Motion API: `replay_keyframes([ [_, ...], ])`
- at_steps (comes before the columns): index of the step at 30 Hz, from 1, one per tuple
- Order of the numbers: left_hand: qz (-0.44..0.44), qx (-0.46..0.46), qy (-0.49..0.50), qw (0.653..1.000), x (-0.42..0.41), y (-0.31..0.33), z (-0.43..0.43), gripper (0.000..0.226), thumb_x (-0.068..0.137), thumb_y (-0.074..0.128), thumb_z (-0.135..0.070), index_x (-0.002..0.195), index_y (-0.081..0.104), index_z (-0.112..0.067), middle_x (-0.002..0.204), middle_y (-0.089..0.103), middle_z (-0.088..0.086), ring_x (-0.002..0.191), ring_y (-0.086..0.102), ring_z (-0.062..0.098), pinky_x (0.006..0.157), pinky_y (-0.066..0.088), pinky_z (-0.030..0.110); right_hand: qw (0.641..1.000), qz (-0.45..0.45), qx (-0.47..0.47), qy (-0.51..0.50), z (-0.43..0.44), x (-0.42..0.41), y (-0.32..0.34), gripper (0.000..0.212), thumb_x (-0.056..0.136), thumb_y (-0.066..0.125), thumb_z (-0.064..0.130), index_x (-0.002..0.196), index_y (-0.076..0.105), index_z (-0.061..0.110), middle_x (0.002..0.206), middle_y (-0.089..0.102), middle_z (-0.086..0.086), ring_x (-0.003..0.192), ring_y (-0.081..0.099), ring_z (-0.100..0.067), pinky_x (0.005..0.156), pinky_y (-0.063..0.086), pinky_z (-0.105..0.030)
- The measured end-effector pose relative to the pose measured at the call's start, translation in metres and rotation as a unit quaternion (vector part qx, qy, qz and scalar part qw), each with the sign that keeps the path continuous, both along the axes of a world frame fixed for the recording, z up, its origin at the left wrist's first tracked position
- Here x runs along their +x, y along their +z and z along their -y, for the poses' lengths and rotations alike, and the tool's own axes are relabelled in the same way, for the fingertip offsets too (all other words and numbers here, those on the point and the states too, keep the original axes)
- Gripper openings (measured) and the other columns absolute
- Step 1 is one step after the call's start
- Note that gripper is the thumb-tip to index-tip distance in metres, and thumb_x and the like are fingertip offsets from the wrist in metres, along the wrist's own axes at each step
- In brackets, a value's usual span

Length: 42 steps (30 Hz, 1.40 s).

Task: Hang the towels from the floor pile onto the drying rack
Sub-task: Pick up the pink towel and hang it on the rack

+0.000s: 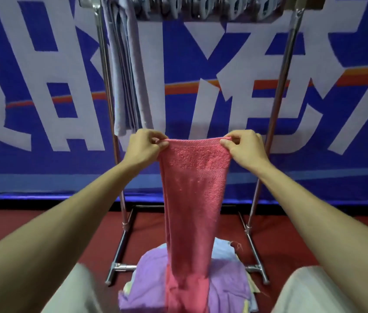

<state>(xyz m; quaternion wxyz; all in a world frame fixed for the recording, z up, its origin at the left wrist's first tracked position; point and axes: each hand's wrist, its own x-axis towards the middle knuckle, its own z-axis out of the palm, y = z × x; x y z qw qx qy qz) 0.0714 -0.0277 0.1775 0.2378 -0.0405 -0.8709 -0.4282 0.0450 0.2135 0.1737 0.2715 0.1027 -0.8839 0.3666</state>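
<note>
Above knees point(76, 292) and pile point(146, 281), pinches top corners of towel point(193, 188) in left hand point(143, 145) and right hand point(244, 146), long axis vertical, rail point(212, 19) well above.

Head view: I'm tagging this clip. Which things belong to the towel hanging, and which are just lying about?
Job: pink towel, pinched by left hand and right hand; floor pile; drying rack; grey towels hung on it.
Just there: blue banner; red floor.

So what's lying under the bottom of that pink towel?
A purple towel spreads out either side, with light blue cloth behind. Whatever lies directly beneath the pink towel is covered.
</note>
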Motion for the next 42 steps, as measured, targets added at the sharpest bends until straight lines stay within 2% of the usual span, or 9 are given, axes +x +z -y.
replay_keyframes([
  [5, 0.084, 0.097, 0.007, 0.992, -0.004, -0.071, -0.002, 0.007, 0.088, 0.066, -0.006, 0.09, 0.071, -0.011, 0.073, 0.066, 0.005, 0.066, 0.062, 0.013, 0.06, 0.059, 0.025, 0.996, 0.078, -0.042, -0.007, 0.007, -0.005, -0.067, 0.015, 0.086, 0.07, 0.021, 0.094, 0.077, 0.011, 0.087, 0.074, -0.005, 0.085, 0.066, -0.015, 0.075, 0.041, -0.019],
  [9, 0.158, 0.197, 0.014, 0.967, 0.003, -0.118, -0.005, 0.005, 0.088, 0.066, -0.004, 0.089, 0.071, -0.003, 0.066, 0.066, 0.003, 0.063, 0.061, 0.015, 0.066, 0.057, 0.03, 0.986, 0.144, -0.078, -0.009, 0.014, -0.008, -0.097, 0.009, 0.082, 0.071, 0.018, 0.083, 0.076, 0.01, 0.082, 0.074, -0.011, 0.082, 0.067, -0.021, 0.077, 0.049, -0.029],
  [11, 0.2, 0.276, -0.005, 0.94, 0.007, -0.124, -0.013, 0.009, 0.091, 0.062, -0.003, 0.084, 0.069, 0.0, 0.062, 0.063, 0.005, 0.06, 0.058, 0.017, 0.062, 0.057, 0.028, 0.979, 0.175, -0.103, -0.01, 0.017, -0.012, -0.101, 0.008, 0.079, 0.071, 0.015, 0.076, 0.075, 0.009, 0.076, 0.073, -0.011, 0.07, 0.064, -0.017, 0.072, 0.054, -0.032],
  [14, 0.199, 0.291, -0.012, 0.936, 0.009, -0.116, -0.018, 0.018, 0.093, 0.057, -0.002, 0.077, 0.066, -0.003, 0.065, 0.058, 0.009, 0.06, 0.055, 0.017, 0.069, 0.058, 0.031, 0.955, 0.245, -0.167, 0.031, 0.019, -0.014, -0.103, 0.012, 0.08, 0.066, 0.006, 0.07, 0.073, 0.005, 0.064, 0.066, -0.006, 0.054, 0.062, -0.013, 0.051, 0.054, -0.027],
  [19, 0.226, 0.356, 0.018, 0.906, 0.021, -0.111, -0.017, 0.02, 0.089, 0.053, 0.005, 0.072, 0.061, -0.001, 0.042, 0.053, -0.001, 0.039, 0.051, 0.008, 0.062, 0.058, 0.028, 0.929, 0.301, -0.197, 0.081, 0.025, 0.001, -0.103, 0.013, 0.081, 0.061, -0.001, 0.072, 0.07, 0.003, 0.067, 0.067, -0.011, 0.06, 0.068, -0.022, 0.06, 0.06, -0.031],
  [22, 0.228, 0.346, 0.006, 0.91, 0.029, -0.111, -0.023, 0.024, 0.086, 0.05, 0.009, 0.067, 0.062, -0.001, 0.046, 0.056, 0.001, 0.039, 0.053, 0.009, 0.058, 0.056, 0.025, 0.909, 0.327, -0.226, 0.125, 0.032, 0.014, -0.104, 0.013, 0.083, 0.058, -0.005, 0.077, 0.068, 0.0, 0.073, 0.063, -0.018, 0.064, 0.065, -0.023, 0.059, 0.061, -0.028],
  [30, 0.239, 0.332, -0.027, 0.912, 0.033, -0.122, -0.045, 0.028, 0.081, 0.05, 0.016, 0.073, 0.068, -0.003, 0.057, 0.06, 0.008, 0.044, 0.051, 0.01, 0.054, 0.051, 0.021, 0.931, 0.303, -0.16, 0.124, 0.051, 0.02, -0.122, 0.021, 0.083, 0.059, 0.006, 0.08, 0.064, -0.014, 0.063, 0.058, -0.014, 0.061, 0.07, -0.019, 0.073, 0.062, -0.036],
  [34, 0.222, 0.344, -0.068, 0.91, 0.033, -0.125, -0.048, 0.017, 0.09, 0.057, 0.007, 0.08, 0.067, -0.003, 0.062, 0.067, 0.002, 0.055, 0.06, 0.008, 0.06, 0.053, 0.018, 0.955, 0.254, -0.119, 0.099, 0.053, 0.022, -0.121, 0.024, 0.087, 0.058, 0.01, 0.081, 0.066, -0.013, 0.064, 0.064, -0.019, 0.061, 0.072, -0.016, 0.06, 0.059, -0.024],
  [42, 0.199, 0.366, -0.072, 0.906, 0.033, -0.128, -0.052, 0.012, 0.086, 0.063, 0.007, 0.095, 0.07, 0.005, 0.065, 0.069, 0.002, 0.053, 0.062, 0.005, 0.057, 0.053, 0.016, 0.979, 0.18, -0.045, 0.086, 0.056, 0.025, -0.125, 0.031, 0.085, 0.058, 0.018, 0.061, 0.062, 0.0, 0.056, 0.059, -0.018, 0.071, 0.066, -0.038, 0.076, 0.056, -0.049],
])
